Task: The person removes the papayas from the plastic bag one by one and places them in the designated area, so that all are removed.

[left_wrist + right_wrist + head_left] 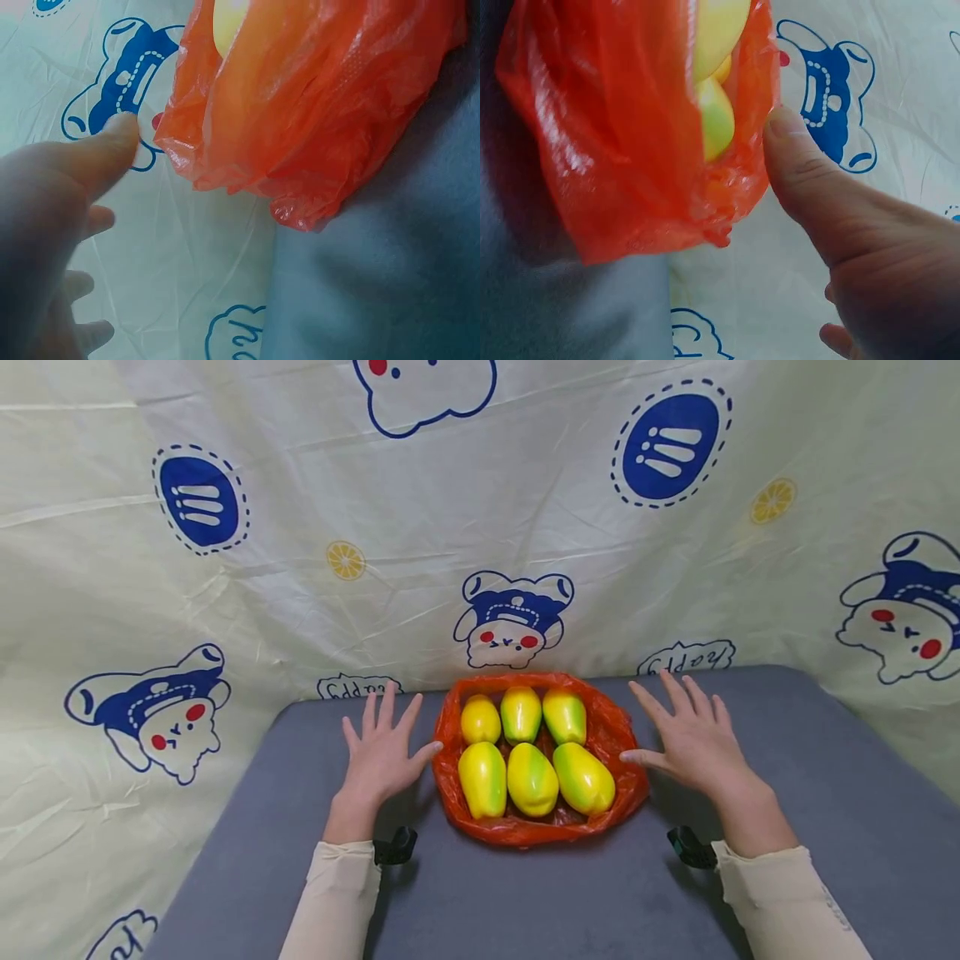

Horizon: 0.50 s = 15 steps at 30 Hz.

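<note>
Orange bag point(622, 752) (six mangoes point(532, 777)), between spread hands point(382, 753)

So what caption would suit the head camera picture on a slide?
Two open hands, left hand and right hand, flank an orange bag of six yellow-green fruits.

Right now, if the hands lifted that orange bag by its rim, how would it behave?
The orange bag looks thin and crinkly, so it would probably sag rather than keep its shape. The six fruits lie loose inside, so they would likely roll together. It may feel heavy.
</note>
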Available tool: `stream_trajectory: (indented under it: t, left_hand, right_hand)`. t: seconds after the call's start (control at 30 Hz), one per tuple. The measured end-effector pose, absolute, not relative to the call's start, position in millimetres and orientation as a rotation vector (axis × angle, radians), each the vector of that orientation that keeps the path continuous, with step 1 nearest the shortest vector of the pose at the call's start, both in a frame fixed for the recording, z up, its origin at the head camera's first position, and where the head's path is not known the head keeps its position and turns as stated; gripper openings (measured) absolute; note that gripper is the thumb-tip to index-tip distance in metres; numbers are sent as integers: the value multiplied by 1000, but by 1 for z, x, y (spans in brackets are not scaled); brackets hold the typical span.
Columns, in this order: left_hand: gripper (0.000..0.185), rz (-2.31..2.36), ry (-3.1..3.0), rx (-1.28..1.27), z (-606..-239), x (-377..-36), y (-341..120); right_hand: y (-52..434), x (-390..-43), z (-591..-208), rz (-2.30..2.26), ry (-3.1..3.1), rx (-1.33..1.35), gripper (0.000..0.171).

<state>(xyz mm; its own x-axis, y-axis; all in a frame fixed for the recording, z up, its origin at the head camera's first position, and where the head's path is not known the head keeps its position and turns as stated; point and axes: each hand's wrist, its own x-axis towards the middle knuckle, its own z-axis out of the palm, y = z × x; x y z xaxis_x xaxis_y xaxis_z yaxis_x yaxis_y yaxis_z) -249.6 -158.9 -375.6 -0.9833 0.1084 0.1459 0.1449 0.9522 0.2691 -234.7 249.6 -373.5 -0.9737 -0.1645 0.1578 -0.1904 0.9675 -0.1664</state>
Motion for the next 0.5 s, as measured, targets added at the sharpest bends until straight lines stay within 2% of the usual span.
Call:
stream_trajectory:
  t: [0.23,0.5]
  left_hand:
    - [76,-707,-2873,-171,-378,-252,-157]
    - [64,-1134,-2739,-195,-397,-261,-147]
  right_hand:
    - [238,-229,-365,339,-2873,381,87]
    - [221,-228,-362,667,-2915,434,68]
